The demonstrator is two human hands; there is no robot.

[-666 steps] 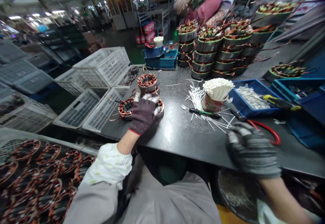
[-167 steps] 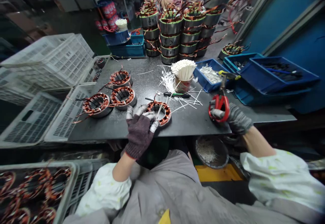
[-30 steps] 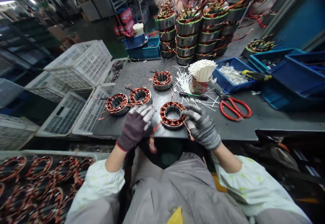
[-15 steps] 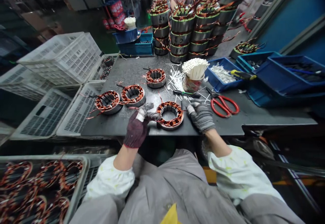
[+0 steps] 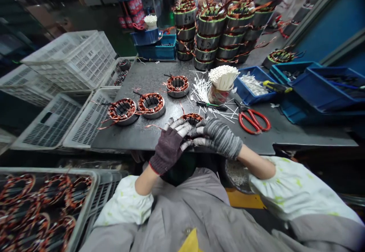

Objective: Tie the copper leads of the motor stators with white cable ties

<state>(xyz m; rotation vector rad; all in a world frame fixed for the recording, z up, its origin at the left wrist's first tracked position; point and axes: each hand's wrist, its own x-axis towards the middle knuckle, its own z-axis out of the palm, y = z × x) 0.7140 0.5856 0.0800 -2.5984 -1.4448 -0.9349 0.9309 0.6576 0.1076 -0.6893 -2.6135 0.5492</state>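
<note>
A stator ring wound with copper wire [image 5: 192, 118] lies at the near edge of the dark worktable [image 5: 159, 80]. Both my gloved hands cover most of it. My left hand [image 5: 171, 142], in a dark maroon glove, rests on its near left side with curled fingers. My right hand [image 5: 214, 137], in a grey striped glove, lies over its right side, fingertips meeting the left hand's. Only the ring's far rim shows. Red-handled scissors [image 5: 253, 119] lie on the table to the right, untouched.
Three more wound stators [image 5: 151, 103] sit left and behind. A cup of white ties [image 5: 221, 86], loose ties, a pen and blue bins [image 5: 253, 86] stand to the right. Stacked stators [image 5: 208, 35] fill the far edge, where another person works. White crates [image 5: 71, 59] are left.
Both hands have closed in over the stator from its sides, and now cover most of it. The stator sits at the same spot near the table edge.
</note>
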